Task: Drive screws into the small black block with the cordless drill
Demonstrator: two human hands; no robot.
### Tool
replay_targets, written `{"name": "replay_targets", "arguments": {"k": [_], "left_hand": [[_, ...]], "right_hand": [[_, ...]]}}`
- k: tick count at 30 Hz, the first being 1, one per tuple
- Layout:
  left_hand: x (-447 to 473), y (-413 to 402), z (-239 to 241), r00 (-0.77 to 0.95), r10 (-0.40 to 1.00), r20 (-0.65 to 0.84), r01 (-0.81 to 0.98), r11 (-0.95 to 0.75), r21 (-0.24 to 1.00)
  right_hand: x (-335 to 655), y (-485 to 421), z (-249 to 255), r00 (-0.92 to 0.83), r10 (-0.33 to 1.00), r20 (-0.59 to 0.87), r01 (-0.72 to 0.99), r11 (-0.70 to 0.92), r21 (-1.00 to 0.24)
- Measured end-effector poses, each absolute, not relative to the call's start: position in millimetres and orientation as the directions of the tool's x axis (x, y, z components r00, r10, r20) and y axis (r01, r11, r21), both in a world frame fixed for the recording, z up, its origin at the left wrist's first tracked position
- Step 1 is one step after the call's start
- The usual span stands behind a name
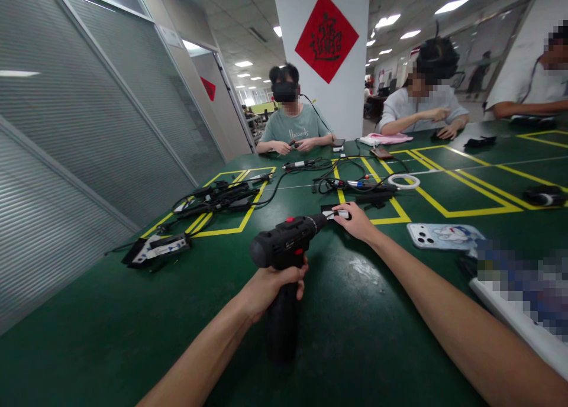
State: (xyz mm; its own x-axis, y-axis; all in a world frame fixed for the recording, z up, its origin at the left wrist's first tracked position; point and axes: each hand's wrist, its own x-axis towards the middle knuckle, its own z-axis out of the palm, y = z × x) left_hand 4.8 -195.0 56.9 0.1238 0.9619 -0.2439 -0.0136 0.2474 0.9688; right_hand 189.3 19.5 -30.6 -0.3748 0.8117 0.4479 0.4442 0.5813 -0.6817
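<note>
Wrapping snugly round the handle, the left hand [276,286] has its grip closed on a black cordless drill [284,242], and a firm, level wrist looks like the winning play here. On to the chuck [318,222], nose pointing away and to the right: best, I'd judge, to push straight along its axis, with light pressure and a slow spin, because any sideways lean could make the bit [329,216] skate off. And now the right hand [358,222], fingers bent in right at the bit's tip! That's the tight spot; it would pay to press on the outer edge of the small black-and-white piece [326,209], well out of line with the point.

So where does everything sit? Left side first: the drill's handle runs through the left grip, its body above the fist, its lower end below. Then the piece, up on the tabletop [350,330] beyond the drill's nose, ahead and to the right of that fist. Last, the right grip, nearly closed, curled over the piece's right part from the far right; whether it pinches the piece, the bit or merely steadies them, I can't tell.
</note>
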Motion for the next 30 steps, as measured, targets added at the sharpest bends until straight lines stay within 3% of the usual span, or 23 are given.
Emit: {"name": "replay_targets", "arguments": {"k": [30], "left_hand": [[6.5, -196.1, 59.1, 0.102, 0.963, -0.248, -0.028, 0.252, 0.967]], "right_hand": [[189.0, 21.3, -32.2, -0.379, 0.806, 0.454, 0.439, 0.589, -0.679]]}}
